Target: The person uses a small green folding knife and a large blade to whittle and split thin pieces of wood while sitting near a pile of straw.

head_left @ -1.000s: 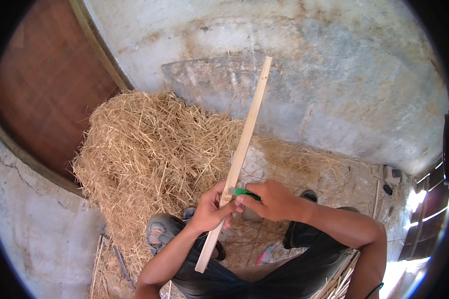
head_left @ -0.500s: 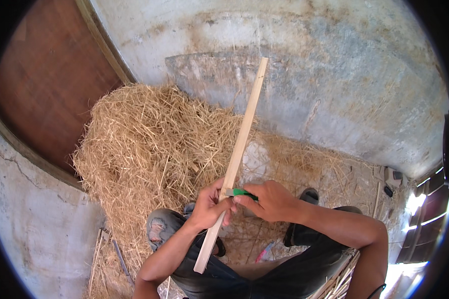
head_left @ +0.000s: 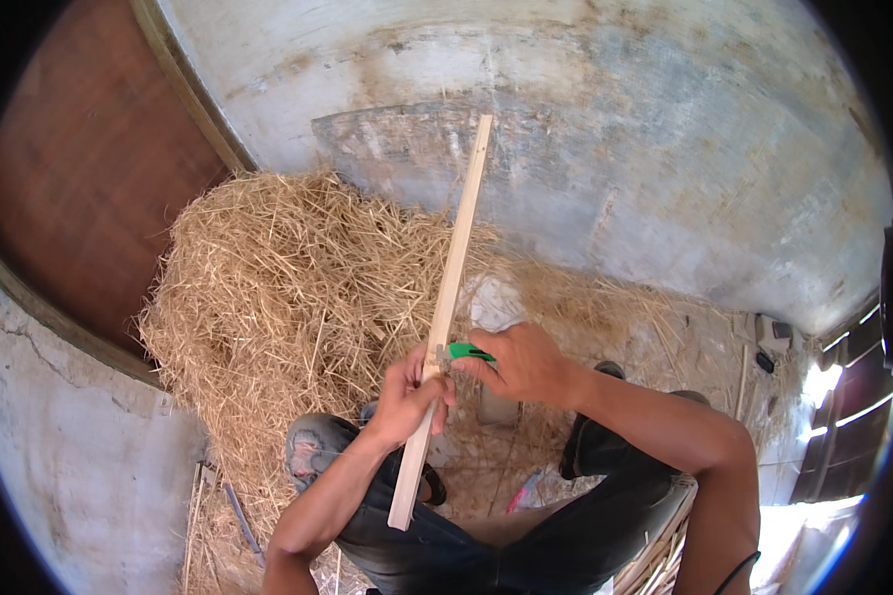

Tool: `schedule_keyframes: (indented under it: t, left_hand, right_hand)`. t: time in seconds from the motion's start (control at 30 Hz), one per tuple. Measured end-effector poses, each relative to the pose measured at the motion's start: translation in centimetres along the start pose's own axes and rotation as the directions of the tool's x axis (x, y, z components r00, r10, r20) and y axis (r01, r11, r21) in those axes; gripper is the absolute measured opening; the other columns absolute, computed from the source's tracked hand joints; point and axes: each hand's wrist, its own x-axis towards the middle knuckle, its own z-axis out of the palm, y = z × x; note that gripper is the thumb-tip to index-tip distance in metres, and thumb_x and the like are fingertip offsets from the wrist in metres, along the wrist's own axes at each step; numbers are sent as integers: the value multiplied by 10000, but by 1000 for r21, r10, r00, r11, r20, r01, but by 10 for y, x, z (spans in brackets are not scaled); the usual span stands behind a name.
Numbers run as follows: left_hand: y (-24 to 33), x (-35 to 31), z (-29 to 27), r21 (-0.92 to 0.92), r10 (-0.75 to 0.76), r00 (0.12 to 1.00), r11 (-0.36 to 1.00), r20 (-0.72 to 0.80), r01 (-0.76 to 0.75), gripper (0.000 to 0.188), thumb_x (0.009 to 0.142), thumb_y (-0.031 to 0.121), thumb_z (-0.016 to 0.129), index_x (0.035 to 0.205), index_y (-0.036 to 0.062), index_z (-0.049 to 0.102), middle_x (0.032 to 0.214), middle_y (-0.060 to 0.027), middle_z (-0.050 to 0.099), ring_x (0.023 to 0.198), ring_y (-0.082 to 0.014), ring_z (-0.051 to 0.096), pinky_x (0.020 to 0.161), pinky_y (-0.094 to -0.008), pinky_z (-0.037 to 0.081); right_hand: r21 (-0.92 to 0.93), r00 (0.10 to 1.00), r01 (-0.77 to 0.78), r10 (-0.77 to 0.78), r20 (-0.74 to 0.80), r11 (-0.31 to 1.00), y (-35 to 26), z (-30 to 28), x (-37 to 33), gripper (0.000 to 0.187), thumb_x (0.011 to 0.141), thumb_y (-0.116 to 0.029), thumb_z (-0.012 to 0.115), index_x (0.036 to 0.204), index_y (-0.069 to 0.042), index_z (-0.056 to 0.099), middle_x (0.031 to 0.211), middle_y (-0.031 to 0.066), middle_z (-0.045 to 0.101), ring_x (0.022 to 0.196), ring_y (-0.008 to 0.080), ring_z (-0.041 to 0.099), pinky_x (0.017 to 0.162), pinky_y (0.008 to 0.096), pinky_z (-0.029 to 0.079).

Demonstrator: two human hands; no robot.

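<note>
A long, pale strip of wood or bamboo slants up and away over my lap, its near end above my left thigh. My left hand is closed around its lower part, thumb across the front. In my right hand is a green-handled utility knife, gripped with the fingers wrapped round it. The knife's blade touches the strip just above my left hand.
A big heap of straw lies at the left, against a stained wall. A reddish-brown door panel stands far left. Small dark objects lie at the right. A pink item is between my feet. Sticks lie by my right thigh.
My right hand and the knife have moved up along the strip, away from my left hand. The strip stands a little steeper and farther left in the view.
</note>
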Motion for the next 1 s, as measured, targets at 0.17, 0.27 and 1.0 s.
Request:
schedule_keyframes:
  t: [0.17, 0.27, 1.0]
  left_hand:
    - [3, 3, 2, -22, 34, 999, 999, -8, -34, 520, 894, -68, 455, 1411, -21, 435, 749, -105, 622, 405, -166, 551, 378, -264, 439]
    - [6, 0, 5, -36, 21, 1000, 999, 4, -21, 519, 897, -79, 438, 1410, -5, 431, 746, -100, 617, 430, -160, 576, 387, -270, 453]
    - [-9, -49, 15, -47, 86, 979, 996, 187, -78, 466, 1056, 111, 514, 1468, 34, 310, 647, -41, 553, 391, -118, 519, 393, -251, 426]
  right_hand:
    - [-8, 999, 20, -20, -47, 1000, 0, -2, 7, 417, 987, -514, 551, 933, -116, 660, 570, 151, 608, 554, 405, 633, 505, 482, 472]
    - [-58, 999, 9, -12, -42, 998, -1, -6, 7, 403, 992, -497, 549, 962, -115, 675, 609, 161, 630, 577, 386, 649, 513, 475, 477]
    - [208, 917, -348, 378, -127, 914, 20, -83, -15, 423, 1040, -396, 541, 997, 7, 661, 680, 190, 619, 605, 255, 598, 624, 440, 471]
